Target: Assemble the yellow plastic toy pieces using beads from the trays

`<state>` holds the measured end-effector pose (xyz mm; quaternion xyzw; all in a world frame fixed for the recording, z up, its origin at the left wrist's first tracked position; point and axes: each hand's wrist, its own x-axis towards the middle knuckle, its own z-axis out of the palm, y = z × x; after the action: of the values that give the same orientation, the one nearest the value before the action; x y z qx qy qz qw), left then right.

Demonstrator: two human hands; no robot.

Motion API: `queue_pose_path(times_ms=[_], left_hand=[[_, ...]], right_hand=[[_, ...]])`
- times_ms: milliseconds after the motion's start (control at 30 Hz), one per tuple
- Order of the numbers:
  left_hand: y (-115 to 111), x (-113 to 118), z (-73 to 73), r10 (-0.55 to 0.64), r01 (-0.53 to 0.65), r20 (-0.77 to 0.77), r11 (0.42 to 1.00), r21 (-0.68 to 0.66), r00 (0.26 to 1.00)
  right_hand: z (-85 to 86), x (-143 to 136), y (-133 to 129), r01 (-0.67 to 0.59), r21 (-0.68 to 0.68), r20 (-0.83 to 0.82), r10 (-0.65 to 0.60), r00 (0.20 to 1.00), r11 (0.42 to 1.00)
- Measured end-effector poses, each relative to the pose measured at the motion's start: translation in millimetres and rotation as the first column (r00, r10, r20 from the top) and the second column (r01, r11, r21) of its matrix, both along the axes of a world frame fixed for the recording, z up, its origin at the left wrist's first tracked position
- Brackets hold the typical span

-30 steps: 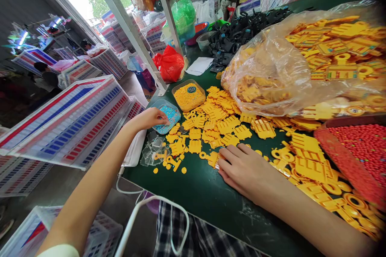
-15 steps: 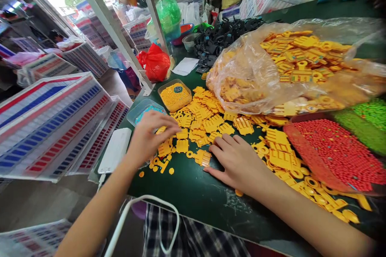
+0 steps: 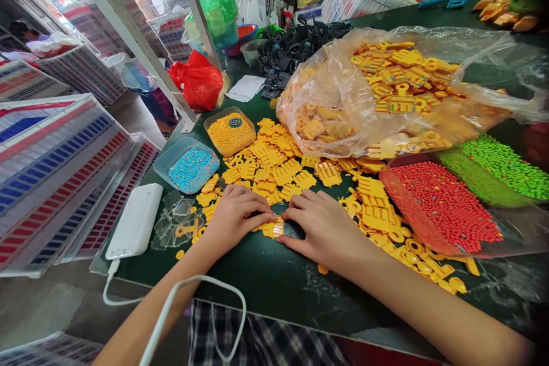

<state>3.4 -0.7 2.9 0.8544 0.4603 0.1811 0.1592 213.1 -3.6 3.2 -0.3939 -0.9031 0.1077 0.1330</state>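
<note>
Two hands point(image 3: 240, 211) point(image 3: 319, 226) at a yellow piece point(image 3: 275, 228) — room before the table edge point(image 3: 278, 318)

Wide view from one camera worn on the person's head, facing forward and down across the tabletop point(image 3: 266, 283). The left hand point(image 3: 235, 214) and right hand point(image 3: 321, 226) appear close, near centre, with crates point(image 3: 64, 177) at the left edge.

Dark green table point(image 3: 257, 280) is carrying loose yellow parts point(image 3: 283, 174) across the middle, clear plastic bag point(image 3: 330, 97) of more lying behind. Blue-bead tub point(image 3: 162, 163), yellow-bead tub point(image 3: 242, 145) and white power bank point(image 3: 135, 220) are sitting left; red-bead tray point(image 3: 405, 211) is sitting right.
</note>
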Motion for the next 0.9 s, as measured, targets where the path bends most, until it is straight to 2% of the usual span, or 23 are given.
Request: queue_pose_path(times_ms=[100,233,367,567,700,900], left_hand=[[-5,0,-0.9,-0.068,0.068,0.008,0.998,-0.016,0.998],[-7,1,-2.1,-0.145,0.144,0.020,0.989,0.030,0.989],[-6,0,-0.4,-0.137,0.136,0.045,0.990,0.028,0.990],[-5,0,0.1,-0.015,0.013,0.055,0.999,0.030,0.998],[-4,2,-6.5,-0.041,0.041,0.042,0.999,0.018,0.998],[-5,5,-15.3,-0.077,0.075,0.050,0.996,0.047,0.996]], right_hand=[[3.0,1,1,-0.011,-0.052,0.007,0.011,1.000,0.999],[7.7,1,3,-0.011,-0.139,0.020,0.014,1.000,0.990],[9.8,1,3,-0.021,-0.179,0.023,0.026,0.999,0.984],[7.5,1,3,-0.029,-0.190,0.004,0.030,1.000,0.981],[7.4,-1,4,0.001,-0.205,-0.006,-0.002,1.000,0.979],[9.0,-5,2,0.073,-0.300,-0.014,-0.081,0.997,0.951]])
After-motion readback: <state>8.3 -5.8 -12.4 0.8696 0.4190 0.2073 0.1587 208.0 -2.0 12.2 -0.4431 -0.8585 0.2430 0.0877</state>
